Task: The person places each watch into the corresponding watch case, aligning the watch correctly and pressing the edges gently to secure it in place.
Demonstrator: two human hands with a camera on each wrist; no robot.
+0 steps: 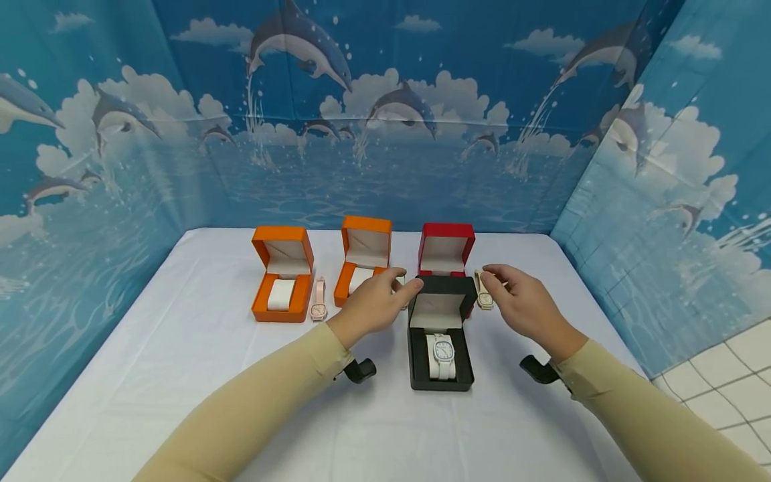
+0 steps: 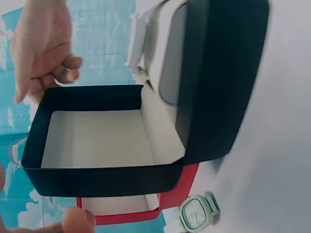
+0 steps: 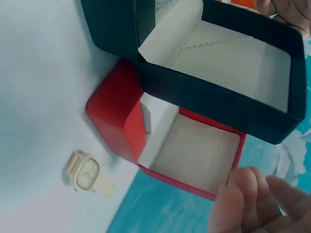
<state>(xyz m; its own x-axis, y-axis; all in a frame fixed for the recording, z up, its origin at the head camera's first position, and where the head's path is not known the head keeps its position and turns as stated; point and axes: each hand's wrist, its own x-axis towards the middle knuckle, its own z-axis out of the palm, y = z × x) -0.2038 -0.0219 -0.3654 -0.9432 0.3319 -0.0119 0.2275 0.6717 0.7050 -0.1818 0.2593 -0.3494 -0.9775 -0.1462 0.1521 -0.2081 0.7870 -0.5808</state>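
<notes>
A black watch box (image 1: 442, 385) stands with its lid raised in the head view, a white watch (image 1: 444, 351) strapped round its cushion. My left hand (image 1: 375, 300) hovers at the lid's left side, thumb near its upper corner, holding nothing. To the lid's right is my right hand (image 1: 529, 306), fingers loosely bent and gripping nothing. It is nearest a pale yellow watch (image 1: 485, 301) on the table. Both wrist views show gaps between fingers and lid. A green watch (image 2: 195, 213) lies beside a red box (image 3: 119, 111), partly hidden behind the black one.
Two orange boxes stand open at the back left: the left one (image 1: 278, 317) and the middle one (image 1: 367, 224), each with a white cushion. Between them lies a pink watch (image 1: 318, 309). A white cloth covers the table (image 1: 199, 294); dolphin-print curtains (image 1: 385, 167) enclose its back and sides.
</notes>
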